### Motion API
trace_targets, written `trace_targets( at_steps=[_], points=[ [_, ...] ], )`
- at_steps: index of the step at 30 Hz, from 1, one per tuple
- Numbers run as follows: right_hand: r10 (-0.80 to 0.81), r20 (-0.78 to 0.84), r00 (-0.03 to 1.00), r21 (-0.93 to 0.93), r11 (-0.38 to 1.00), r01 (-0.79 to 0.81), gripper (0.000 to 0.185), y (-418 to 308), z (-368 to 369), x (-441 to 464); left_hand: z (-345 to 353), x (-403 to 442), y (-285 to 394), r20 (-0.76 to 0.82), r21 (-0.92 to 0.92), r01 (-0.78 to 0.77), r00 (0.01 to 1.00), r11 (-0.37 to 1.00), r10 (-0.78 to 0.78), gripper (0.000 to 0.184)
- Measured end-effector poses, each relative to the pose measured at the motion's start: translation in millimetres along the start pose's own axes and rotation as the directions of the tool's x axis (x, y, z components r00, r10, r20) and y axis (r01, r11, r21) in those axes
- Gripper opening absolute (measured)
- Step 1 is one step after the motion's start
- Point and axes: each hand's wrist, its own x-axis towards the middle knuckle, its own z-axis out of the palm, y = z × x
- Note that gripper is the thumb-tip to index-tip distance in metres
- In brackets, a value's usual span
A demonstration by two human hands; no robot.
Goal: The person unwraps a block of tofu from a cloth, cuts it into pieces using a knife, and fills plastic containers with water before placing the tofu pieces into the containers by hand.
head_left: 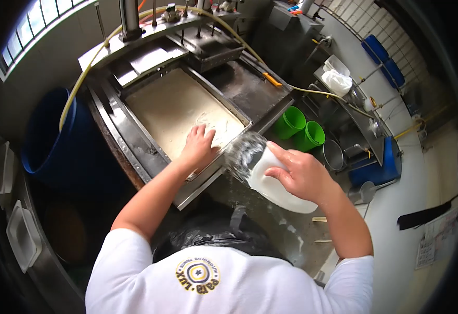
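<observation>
Container (278, 188) is tilted in the right hand (299, 175), just beside the near corner of the steel tray (216, 93).
Right hand is closed on this white container, and clear liquid (243, 156) splashes at its mouth. Left hand (198, 149) is open, fingers a little apart, over the near part of the pale mass (171, 102) in the tray; if it touches, I cannot tell. Two green buckets (290, 121) stand to the right.
</observation>
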Motion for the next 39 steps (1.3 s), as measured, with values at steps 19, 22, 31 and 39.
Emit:
trace_targets(
  at_steps=[19,22,31,39],
  points=[
    [-0.439,0.626,0.644,-0.299,0.628,0.718,0.025,25.7,-3.2,217.7,58.3,109.3,-42.3,0.19,0.241,0.223,0.943,0.944,-0.272,0.098],
    [-0.536,0.439,0.722,-0.314,0.661,0.682,0.029,78.2,-13.7,231.4,34.1,101.6,-20.2,0.159,0.25,0.481,0.836,0.84,-0.526,0.088],
    [-0.188,-0.543,0.818,0.128,0.945,0.302,0.066,319.4,95.0,336.8,26.0,45.8,28.0,0.085,0.168,0.616,0.769,0.77,-0.634,0.061],
    [-0.352,-0.571,0.741,0.133,0.852,0.507,0.067,280.0,138.0,296.1,26.1,52.1,58.2,-0.061,0.253,0.842,0.506,0.477,-0.861,0.061]
  ],
)
